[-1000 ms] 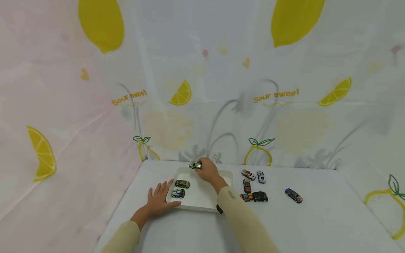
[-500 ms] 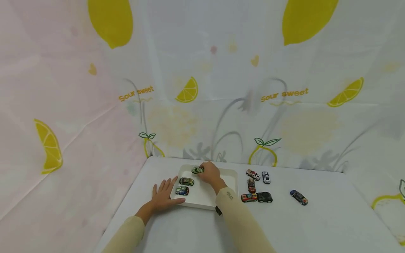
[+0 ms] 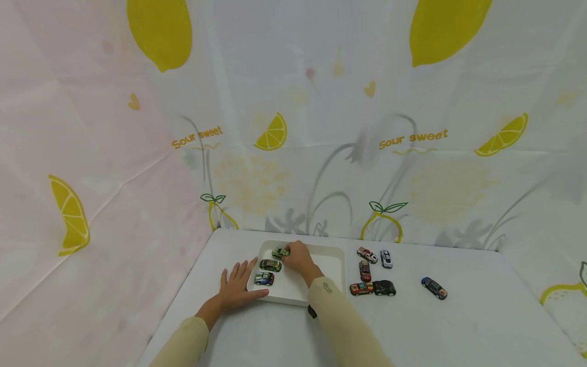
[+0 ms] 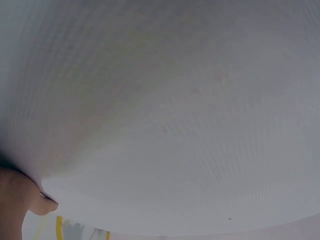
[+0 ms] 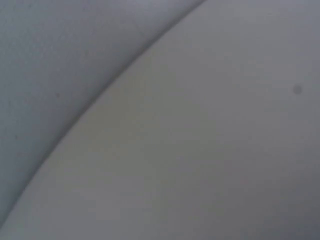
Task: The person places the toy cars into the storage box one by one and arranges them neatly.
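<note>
In the head view my right hand [image 3: 300, 260] holds a green toy car [image 3: 280, 253] by its right end, low in the back left corner of a white tray [image 3: 293, 299]. In front of that car, a dark green-and-yellow toy car [image 3: 270, 265] and a white, green and blue toy car [image 3: 264, 278] stand in a column along the tray's left side. My left hand [image 3: 236, 288] rests with spread fingers at the tray's front left corner. The left wrist view catches only part of the left hand [image 4: 22, 197] at its lower left; the right wrist view shows no fingers.
Right of the tray lie several toy cars, among them a red one [image 3: 362, 288], a black one [image 3: 384, 288] and a white one [image 3: 386, 259]. A blue car [image 3: 433, 288] lies farther right. A dark car [image 3: 312, 311] sits at the tray's front edge, partly behind the right sleeve.
My right hand has brought the green car down from above the tray's back edge into its back left corner, beside the other two. My left hand stays at the tray's corner.
</note>
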`<state>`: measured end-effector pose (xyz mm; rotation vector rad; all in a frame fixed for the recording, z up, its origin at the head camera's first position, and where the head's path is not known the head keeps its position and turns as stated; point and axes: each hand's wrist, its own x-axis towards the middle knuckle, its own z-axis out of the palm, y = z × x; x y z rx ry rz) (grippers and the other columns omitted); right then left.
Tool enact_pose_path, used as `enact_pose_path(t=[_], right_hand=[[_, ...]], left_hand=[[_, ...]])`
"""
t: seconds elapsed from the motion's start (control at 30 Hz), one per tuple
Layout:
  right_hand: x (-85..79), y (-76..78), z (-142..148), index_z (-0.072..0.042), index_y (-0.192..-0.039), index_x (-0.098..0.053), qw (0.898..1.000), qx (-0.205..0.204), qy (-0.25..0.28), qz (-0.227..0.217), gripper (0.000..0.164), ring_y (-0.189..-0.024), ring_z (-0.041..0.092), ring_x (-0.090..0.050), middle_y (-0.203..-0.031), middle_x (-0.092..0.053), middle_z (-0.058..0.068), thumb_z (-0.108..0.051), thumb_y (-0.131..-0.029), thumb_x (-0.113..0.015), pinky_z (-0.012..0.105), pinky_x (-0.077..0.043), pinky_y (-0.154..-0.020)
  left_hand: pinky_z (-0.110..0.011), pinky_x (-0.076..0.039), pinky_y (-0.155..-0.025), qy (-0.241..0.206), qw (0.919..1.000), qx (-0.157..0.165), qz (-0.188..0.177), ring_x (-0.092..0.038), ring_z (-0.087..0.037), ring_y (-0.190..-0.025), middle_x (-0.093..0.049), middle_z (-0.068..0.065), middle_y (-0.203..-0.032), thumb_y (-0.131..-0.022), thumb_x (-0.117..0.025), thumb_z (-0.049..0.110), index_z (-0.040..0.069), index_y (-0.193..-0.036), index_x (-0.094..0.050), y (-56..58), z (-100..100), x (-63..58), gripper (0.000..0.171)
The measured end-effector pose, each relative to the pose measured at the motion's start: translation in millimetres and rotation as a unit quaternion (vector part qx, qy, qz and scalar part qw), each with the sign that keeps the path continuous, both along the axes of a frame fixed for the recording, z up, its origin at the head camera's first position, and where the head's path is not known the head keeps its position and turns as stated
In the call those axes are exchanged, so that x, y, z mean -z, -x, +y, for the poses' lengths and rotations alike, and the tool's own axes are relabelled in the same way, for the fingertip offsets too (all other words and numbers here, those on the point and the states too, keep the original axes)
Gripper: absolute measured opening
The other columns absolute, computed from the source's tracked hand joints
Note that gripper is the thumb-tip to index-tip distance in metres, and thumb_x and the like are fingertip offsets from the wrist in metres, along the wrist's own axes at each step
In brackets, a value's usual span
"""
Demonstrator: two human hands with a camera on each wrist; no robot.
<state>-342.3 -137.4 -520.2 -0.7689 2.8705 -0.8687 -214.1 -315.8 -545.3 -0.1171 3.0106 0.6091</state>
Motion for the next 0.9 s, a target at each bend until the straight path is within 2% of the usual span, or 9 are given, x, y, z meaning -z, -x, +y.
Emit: enact_pose_path(t=[0.17, 0.27, 0.43, 0.6, 0.7, 0.9], right_hand=[[3.3, -0.4, -1.1, -0.003, -0.105, -0.068, 1.000, -0.001, 0.021, -0.008, 0.030, -0.101, 0.026, -0.056, -0.103, -0.065, 0.011, -0.008, -0.077, -0.061, 0.040, -0.044, -0.094], [5.9, -0.1, -0.2, -0.003, -0.105, -0.066, 0.997, 0.016, 0.064, -0.041, 0.026, -0.098, 0.024, -0.058, -0.101, -0.064, 0.010, -0.008, -0.080, -0.064, 0.039, -0.046, -0.091], [11.4, 0.1, 2.5, -0.004, -0.098, -0.067, 0.985, 0.045, 0.142, -0.083, 0.023, -0.085, 0.020, -0.060, -0.091, -0.066, 0.008, -0.010, -0.076, -0.071, 0.035, -0.050, -0.078], [15.7, -0.3, 2.8, -0.008, -0.098, -0.069, 0.980, 0.057, 0.162, -0.097, 0.024, -0.086, 0.019, -0.061, -0.092, -0.068, 0.006, -0.016, -0.076, -0.072, 0.035, -0.049, -0.078], [16.2, -1.6, 1.4, -0.008, -0.097, -0.070, 0.974, 0.066, 0.185, -0.115, 0.023, -0.087, 0.020, -0.062, -0.092, -0.069, 0.006, -0.016, -0.076, -0.073, 0.035, -0.049, -0.078], [18.2, -1.7, -0.3, -0.009, -0.092, -0.072, 0.961, 0.090, 0.225, -0.131, 0.019, -0.087, 0.020, -0.063, -0.090, -0.071, 0.006, -0.016, -0.075, -0.075, 0.033, -0.050, -0.079]], left_hand=[[-0.064, 0.002, -0.106, 0.002, 1.0000, 0.003, 0.001, -0.008, -0.039, -0.141, -0.017, -0.015, -0.153, -0.069, -0.050, 0.079, 0.028, -0.149, -0.010, -0.9, 1.9, -3.3, 0.103], [-0.064, 0.003, -0.106, -0.002, 0.9999, 0.004, 0.010, -0.009, -0.039, -0.141, -0.018, -0.016, -0.153, -0.069, -0.050, 0.078, 0.028, -0.149, -0.011, -0.3, 1.3, -3.7, 0.103], [-0.064, 0.004, -0.106, 0.006, 0.9998, 0.005, 0.021, -0.010, -0.040, -0.140, -0.019, -0.016, -0.152, -0.068, -0.050, 0.079, 0.030, -0.148, -0.009, 1.1, -1.9, 2.0, 0.103], [-0.065, 0.004, -0.105, 0.000, 0.9993, 0.010, 0.035, -0.011, -0.040, -0.140, -0.020, -0.018, -0.152, -0.068, -0.050, 0.079, 0.031, -0.148, -0.009, 2.3, -3.0, 7.7, 0.102], [-0.065, 0.004, -0.105, 0.000, 0.9995, 0.007, 0.031, -0.011, -0.040, -0.140, -0.020, -0.017, -0.152, -0.068, -0.049, 0.080, 0.032, -0.148, -0.008, 2.2, -3.7, 9.3, 0.102], [-0.065, 0.003, -0.105, 0.000, 0.9997, 0.006, 0.025, -0.010, -0.040, -0.140, -0.019, -0.017, -0.152, -0.069, -0.050, 0.078, 0.031, -0.148, -0.009, -0.5, -3.3, 6.2, 0.101]])
